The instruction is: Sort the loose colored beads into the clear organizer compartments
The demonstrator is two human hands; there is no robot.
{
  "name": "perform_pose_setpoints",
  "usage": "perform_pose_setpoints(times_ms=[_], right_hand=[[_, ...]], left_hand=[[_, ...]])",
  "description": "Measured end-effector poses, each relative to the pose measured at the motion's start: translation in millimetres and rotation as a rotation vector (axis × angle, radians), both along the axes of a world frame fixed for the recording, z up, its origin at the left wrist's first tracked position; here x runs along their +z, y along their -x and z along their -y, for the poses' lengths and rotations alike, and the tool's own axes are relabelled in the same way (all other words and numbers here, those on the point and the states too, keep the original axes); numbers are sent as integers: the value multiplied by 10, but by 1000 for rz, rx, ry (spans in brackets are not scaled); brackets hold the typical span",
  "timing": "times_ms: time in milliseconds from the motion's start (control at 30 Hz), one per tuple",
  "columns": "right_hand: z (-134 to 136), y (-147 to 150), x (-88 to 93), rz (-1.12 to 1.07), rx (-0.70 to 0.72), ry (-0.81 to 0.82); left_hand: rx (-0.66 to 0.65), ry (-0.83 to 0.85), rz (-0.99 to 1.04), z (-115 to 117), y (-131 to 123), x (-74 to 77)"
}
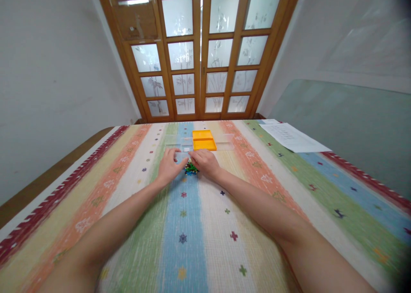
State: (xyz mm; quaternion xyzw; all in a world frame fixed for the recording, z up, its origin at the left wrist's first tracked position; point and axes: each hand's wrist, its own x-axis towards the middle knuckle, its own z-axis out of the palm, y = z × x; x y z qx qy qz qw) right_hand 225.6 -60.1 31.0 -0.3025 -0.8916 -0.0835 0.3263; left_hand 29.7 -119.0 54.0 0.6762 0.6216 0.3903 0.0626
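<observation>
My left hand (171,165) rests at the middle of the table, thumb and forefinger curved apart with a gap between them. Close beside it, my right hand (207,161) has its fingers pressed together at the tips. Whatever they pinch is too small or hidden to make out. Between and just below both hands lies a small heap of tiny pieces (191,169), mostly green, with some blue and other colours. Right behind the hands sits an open orange plastic case (204,145), its two halves spread out.
Clear plastic compartment trays (225,142) lie on either side of the orange case. Printed paper sheets (290,137) rest at the table's far right. A striped, patterned tablecloth (183,258) covers the table. Wooden glazed doors (201,75) stand beyond it.
</observation>
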Motion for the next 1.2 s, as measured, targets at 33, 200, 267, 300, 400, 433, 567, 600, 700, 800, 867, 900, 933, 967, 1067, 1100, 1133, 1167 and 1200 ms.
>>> perform_pose_setpoints(times_ms=[33, 200, 267, 300, 400, 433, 567, 600, 700, 800, 867, 900, 933, 967, 1067, 1100, 1133, 1167, 1200], right_hand=[[5, 22, -11, 6, 4, -36], [2, 123, -85, -58, -41, -115], [-41, 109, -95, -117, -107, -73], [-71, 87, -95, -145, -134, -44], [-176, -5, -84, -242, -145, 50], [-209, -34, -82, -293, -141, 82], [-298, -95, -94, -492, -134, 214], [-308, -97, -101, -523, -127, 242], [-322, -91, -127, -586, -102, 316], [-329, -87, -152, -609, -75, 412], [-332, -88, -165, -611, -40, 480], [-331, -89, -170, -613, -15, 510], [-329, -90, -175, -618, 11, 535], [-326, -91, -178, -626, 36, 554], [-315, -90, -189, -645, 71, 578], [-313, -88, -194, -637, 68, 577], [-312, -84, -202, -622, 62, 575], [-312, -80, -211, -600, 59, 573], [-312, -75, -221, -579, 55, 569]], left_hand=[[16, -12, 7, 2, -3, 0], [51, -86, 43, 46, -26, 7], [2, -92, 50, 95, -50, 2], [-41, -88, 55, 123, -62, 0], [-227, -69, 103, 182, -73, 8], [-301, -61, 133, 185, -64, 13], [-523, 43, 254, 116, 3, 1], [-546, 74, 299, 88, 20, -17], [-589, 149, 506, 8, 60, -88], [-614, 230, 699, -55, 118, -134], [-619, 297, 792, -98, 198, -125], [-618, 329, 830, -123, 259, -107], [-615, 354, 866, -152, 337, -81], [-607, 364, 891, -184, 433, -48], [-528, 258, 1042, -298, 816, 55], [-497, 221, 1114, -339, 961, 79], [-455, 167, 1199, -380, 1106, 92], [-399, 107, 1280, -420, 1245, 91], [-344, 65, 1341, -460, 1372, 74]])
